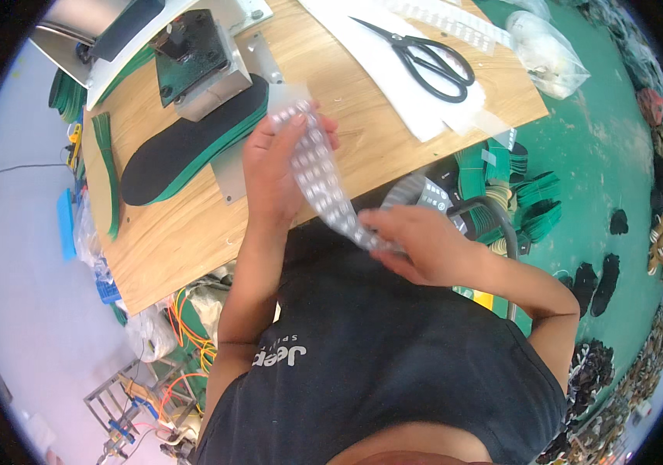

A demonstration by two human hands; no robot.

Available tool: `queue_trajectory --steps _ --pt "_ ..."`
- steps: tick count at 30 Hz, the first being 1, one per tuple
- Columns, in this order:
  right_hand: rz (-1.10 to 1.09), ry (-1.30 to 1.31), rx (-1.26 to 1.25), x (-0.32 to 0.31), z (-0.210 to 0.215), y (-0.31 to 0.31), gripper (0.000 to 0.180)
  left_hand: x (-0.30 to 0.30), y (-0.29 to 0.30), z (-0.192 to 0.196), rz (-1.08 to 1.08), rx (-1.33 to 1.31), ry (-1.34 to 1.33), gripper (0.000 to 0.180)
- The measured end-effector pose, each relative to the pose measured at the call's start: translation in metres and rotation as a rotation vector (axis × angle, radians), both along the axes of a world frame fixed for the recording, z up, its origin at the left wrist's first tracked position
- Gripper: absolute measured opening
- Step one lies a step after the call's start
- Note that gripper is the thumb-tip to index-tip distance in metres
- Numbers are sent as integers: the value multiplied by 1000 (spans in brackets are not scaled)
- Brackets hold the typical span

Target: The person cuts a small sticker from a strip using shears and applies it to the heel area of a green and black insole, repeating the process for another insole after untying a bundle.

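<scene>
A long translucent strip of labels [321, 177], with rows of small whitish marks, stretches between my hands at the table's near edge. My left hand [273, 167] pinches its upper end, thumb on top. Lower and to the right, my right hand [428, 246] has its fingers closed on the other end, slightly smeared by motion. A stack of black insoles [184, 151] with green edges lies left of my left hand, partly under a metal press block [206, 70].
Black-handled scissors [432, 66] rest on white sheets [378, 70] at the far right of the wooden table [180, 248]. A thin green strip [107, 174] lies at its left. Bundled insoles [494, 170] and a curved metal bar [508, 229] stand beyond its right edge.
</scene>
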State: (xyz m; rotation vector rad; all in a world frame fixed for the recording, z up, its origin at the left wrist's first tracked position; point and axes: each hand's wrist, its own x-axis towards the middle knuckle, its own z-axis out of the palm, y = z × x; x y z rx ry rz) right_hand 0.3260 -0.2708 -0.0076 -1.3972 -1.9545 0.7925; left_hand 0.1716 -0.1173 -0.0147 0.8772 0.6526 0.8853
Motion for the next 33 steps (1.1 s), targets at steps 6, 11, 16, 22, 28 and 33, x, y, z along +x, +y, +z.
queue_trajectory --steps 6,11,16,22,28,33 --pt "-411 -57 323 70 17 49 38 -17 -9 -4 27 82 25 22" --pt "-470 -386 322 136 -16 115 40 -28 -12 -4 -78 -63 -5 26" --pt "-382 -347 17 126 20 129 37 -32 -13 -3 -31 -54 71 32" --pt "-465 -236 35 133 9 127 38 -30 -15 -7 -4 -62 51 25" --pt "-618 325 140 115 35 97 46 -26 -11 -3 -34 -1 54 20" --pt "-395 974 -74 49 20 75 46 -4 -14 15 -96 134 136 15"
